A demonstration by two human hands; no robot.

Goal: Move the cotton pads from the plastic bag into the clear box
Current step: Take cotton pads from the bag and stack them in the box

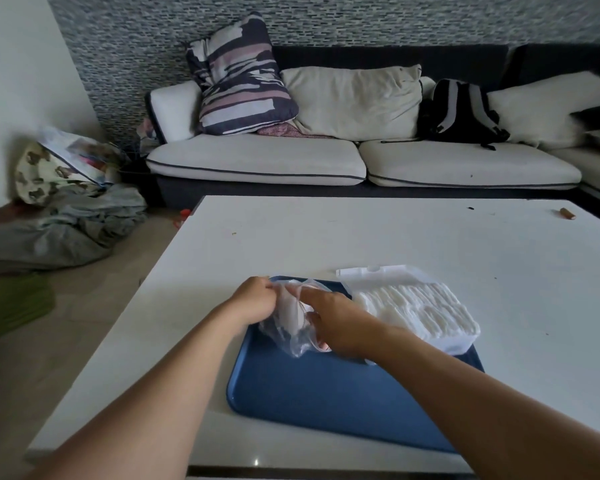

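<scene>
A crumpled clear plastic bag (288, 327) stands on the far left part of a blue tray (319, 393). White cotton pads show through the bag's film. My left hand (255, 301) pinches the bag's top edge. My right hand (333, 323) reaches into the bag, its fingers curled round pads inside; the fingertips are hidden by the film. To the right on the tray sits the clear box (458, 341), its lid (378, 273) flipped open at the back. Rows of white cotton pads (416, 306) fill the box.
The tray lies on a white table (395, 237) near its front edge. A small brown object (567, 213) lies at the table's far right. Beyond stands a sofa (326, 157) with cushions and a black backpack (461, 112). Bags and clothes lie on the floor at left.
</scene>
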